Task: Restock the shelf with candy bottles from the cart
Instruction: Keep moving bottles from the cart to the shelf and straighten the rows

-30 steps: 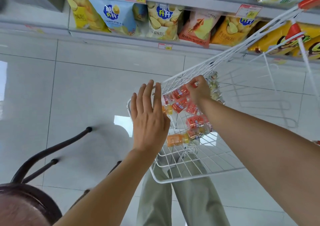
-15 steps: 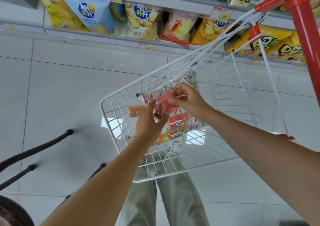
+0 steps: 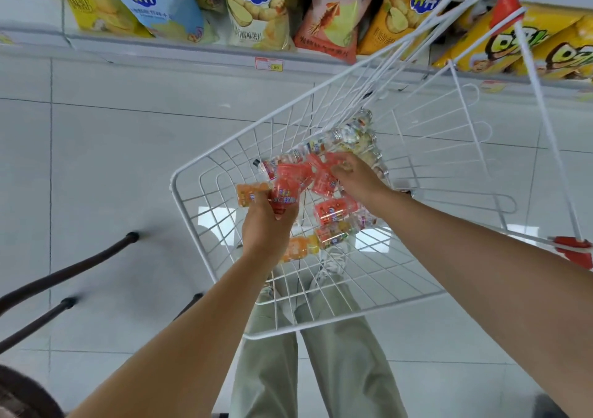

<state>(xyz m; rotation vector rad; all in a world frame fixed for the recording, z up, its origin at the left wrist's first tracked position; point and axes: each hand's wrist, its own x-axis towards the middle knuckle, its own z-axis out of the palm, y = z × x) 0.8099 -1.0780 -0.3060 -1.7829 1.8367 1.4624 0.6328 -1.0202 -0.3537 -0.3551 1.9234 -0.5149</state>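
Note:
A white wire cart basket [image 3: 205,231] holds several small candy bottles, red, orange and clear. My left hand [image 3: 266,228] grips a red candy bottle [image 3: 287,186] upright above the basket floor, with an orange bottle [image 3: 250,193] right beside its fingers. My right hand [image 3: 356,180] reaches into the pile and pinches another red bottle [image 3: 322,177]. More red and orange bottles [image 3: 333,212] lie loose on the wire below, and clear ones [image 3: 349,135] lie at the far side.
A low shelf [image 3: 192,52] with snack bags [image 3: 256,3] and price tags runs along the top. The cart's red handle pieces [image 3: 574,244] are at right. Dark curved stool legs [image 3: 67,270] stand on the tiled floor at left. My trouser legs [image 3: 321,369] show under the basket.
My left hand went from flat and open at the basket rim to gripping a red bottle inside. My right hand shifted within the pile and took hold of another red bottle.

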